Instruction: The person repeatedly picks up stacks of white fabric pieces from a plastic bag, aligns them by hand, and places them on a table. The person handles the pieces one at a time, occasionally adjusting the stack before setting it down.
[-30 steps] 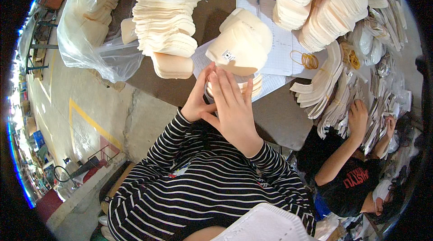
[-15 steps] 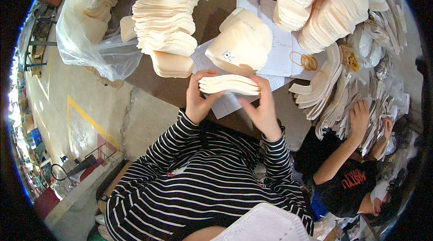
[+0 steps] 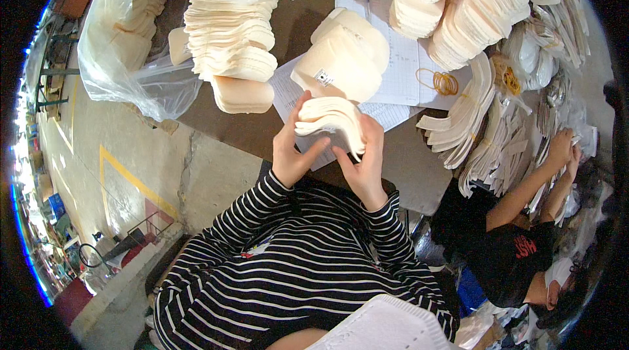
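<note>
Between both hands I hold a small stack of cream-coloured, soft-looking flat pads [image 3: 329, 114], bent into an arch with its right end drooping. My left hand [image 3: 292, 155] grips the left end, thumb below and fingers behind. My right hand [image 3: 367, 168] is closed around the drooping right end. Just beyond the held stack lies a loose pile of like pads [image 3: 347, 55] with rounded corners, a small white label on the top one. Beneath that pile are printed paper sheets [image 3: 405, 65]. A long row of stacked pads [image 3: 232, 38] stands to its left.
A clear plastic bag [image 3: 108, 68] with more pads is at far left. Banded pad bundles [image 3: 478, 12] lie at back right, near yellow rubber bands [image 3: 445, 83]. Curved strip bundles [image 3: 468, 114] cover the brown table's [image 3: 409, 160] right side. A co-worker's hands [image 3: 567, 150] work there.
The held stack has gone from nearly flat to strongly arched, and my right hand has moved inward and closed around its end. The co-worker's hands have come together farther right.
</note>
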A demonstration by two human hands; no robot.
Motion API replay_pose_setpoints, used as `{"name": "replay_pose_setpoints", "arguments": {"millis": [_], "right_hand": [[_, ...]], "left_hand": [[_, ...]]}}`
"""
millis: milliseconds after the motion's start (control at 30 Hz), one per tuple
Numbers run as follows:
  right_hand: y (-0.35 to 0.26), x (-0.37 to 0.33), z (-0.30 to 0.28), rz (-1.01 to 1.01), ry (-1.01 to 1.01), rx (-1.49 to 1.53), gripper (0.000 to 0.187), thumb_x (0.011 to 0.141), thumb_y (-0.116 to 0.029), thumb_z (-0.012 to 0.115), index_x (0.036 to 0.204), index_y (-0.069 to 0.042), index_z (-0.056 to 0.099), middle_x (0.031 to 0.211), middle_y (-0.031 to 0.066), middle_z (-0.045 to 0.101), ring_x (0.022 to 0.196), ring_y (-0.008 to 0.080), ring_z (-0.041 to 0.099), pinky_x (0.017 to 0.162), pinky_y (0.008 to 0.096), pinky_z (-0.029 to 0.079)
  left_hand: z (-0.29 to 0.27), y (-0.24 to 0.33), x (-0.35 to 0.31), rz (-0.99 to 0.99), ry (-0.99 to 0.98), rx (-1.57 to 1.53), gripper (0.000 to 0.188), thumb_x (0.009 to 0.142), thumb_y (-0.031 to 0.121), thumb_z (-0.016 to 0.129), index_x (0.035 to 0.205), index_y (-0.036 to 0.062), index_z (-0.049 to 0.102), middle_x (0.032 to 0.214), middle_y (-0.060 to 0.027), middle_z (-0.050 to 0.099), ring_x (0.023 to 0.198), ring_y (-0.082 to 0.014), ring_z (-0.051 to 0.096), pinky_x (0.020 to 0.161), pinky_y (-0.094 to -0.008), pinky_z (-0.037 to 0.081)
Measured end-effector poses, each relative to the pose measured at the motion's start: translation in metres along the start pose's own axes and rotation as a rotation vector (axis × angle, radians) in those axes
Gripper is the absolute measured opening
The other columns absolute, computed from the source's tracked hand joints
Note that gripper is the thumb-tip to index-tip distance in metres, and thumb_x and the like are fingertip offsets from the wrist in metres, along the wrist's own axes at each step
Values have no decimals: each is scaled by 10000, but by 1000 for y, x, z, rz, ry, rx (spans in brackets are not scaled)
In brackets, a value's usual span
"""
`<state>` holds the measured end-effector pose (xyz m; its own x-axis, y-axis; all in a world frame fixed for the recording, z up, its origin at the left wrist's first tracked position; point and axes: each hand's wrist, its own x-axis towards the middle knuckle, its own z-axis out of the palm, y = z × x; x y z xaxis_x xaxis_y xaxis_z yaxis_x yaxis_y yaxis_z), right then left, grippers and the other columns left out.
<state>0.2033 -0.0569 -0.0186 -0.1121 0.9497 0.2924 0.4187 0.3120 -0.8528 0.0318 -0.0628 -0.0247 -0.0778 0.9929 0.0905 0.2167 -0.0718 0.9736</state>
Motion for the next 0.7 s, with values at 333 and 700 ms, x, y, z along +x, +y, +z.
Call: {"name": "replay_pose_setpoints", "arguments": {"millis": [333,700], "right_hand": [[9,0,-9,51,26,176,610,764,36,700,1323,5,459,1232,208,523,1152,311,554,1000,387,442],[24,-9,-3,185,129,404,609,788,112,670,1336,-13,437,1302,165,495,1222,248,505,1046,374,413]], "left_hand": [[-10,-15,-1,-28,-59,-44,754,789,52,783,1451,-9,426,1419,-173,540,1311,-295,525,1163,-417,307],[-11,-17,9,90,-48,-299,656,819,-45,711,1412,11,436,1478,-177,445,1382,-262,426,1147,-399,336]]}}
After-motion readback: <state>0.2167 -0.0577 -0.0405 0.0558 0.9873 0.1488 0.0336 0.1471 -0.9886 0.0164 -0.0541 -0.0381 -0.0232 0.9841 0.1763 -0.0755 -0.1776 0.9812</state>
